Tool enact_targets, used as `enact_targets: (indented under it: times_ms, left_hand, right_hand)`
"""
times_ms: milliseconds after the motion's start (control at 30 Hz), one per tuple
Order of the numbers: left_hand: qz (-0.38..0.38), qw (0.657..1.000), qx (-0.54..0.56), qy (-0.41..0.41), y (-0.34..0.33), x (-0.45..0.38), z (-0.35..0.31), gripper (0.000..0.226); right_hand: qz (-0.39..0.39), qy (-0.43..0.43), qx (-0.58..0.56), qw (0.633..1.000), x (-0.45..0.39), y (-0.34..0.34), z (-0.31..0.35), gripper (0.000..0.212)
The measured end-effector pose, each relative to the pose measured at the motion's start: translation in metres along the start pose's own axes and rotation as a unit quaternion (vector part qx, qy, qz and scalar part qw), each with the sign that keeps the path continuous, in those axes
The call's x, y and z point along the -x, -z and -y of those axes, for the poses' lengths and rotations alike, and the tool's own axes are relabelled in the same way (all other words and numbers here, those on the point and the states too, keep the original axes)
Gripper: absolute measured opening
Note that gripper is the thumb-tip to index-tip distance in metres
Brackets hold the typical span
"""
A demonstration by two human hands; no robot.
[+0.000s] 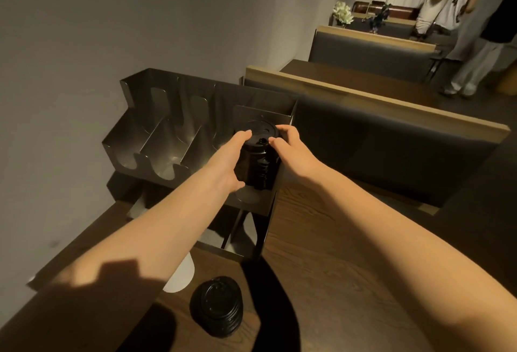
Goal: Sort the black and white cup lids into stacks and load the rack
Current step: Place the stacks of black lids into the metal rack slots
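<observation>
A tall stack of black lids (258, 155) stands in the rightmost slot of the metal rack (156, 138). My left hand (232, 161) holds the stack's left side, thumb low and fingers at the top lid. My right hand (288, 144) grips the top right of the same stack. A second, short stack of black lids (216, 307) lies on the wooden table (335, 253) near me. A stack of white lids (181, 276) lies beside it, partly hidden under my left forearm.
The rack's other slots to the left hold nothing. A lower tier of the rack (237, 237) sits below. A grey wall is at the left, a padded bench back (391, 138) at the right. People (458, 15) stand far off at the back right.
</observation>
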State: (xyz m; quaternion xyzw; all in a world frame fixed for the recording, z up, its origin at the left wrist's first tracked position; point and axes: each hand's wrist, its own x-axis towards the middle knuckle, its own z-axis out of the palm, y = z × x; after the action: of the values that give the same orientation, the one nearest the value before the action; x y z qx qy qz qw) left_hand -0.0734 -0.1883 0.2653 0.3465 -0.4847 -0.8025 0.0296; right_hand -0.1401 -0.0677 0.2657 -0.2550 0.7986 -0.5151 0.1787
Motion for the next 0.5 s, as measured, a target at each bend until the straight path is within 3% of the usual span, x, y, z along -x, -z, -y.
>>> enact_targets:
  times_ms: [367,500]
  left_hand:
    - [-0.029,0.999,0.012,0.008,-0.015,-0.003,0.004,0.023]
    - [-0.034,0.998,0.047,-0.003,-0.021,-0.01,0.014,0.042]
  right_hand:
    - [-0.02,-0.002,-0.002,1.0,-0.011,-0.004,-0.013,0.046]
    - [-0.03,-0.014,0.03,0.999,-0.017,-0.006,-0.026,0.046]
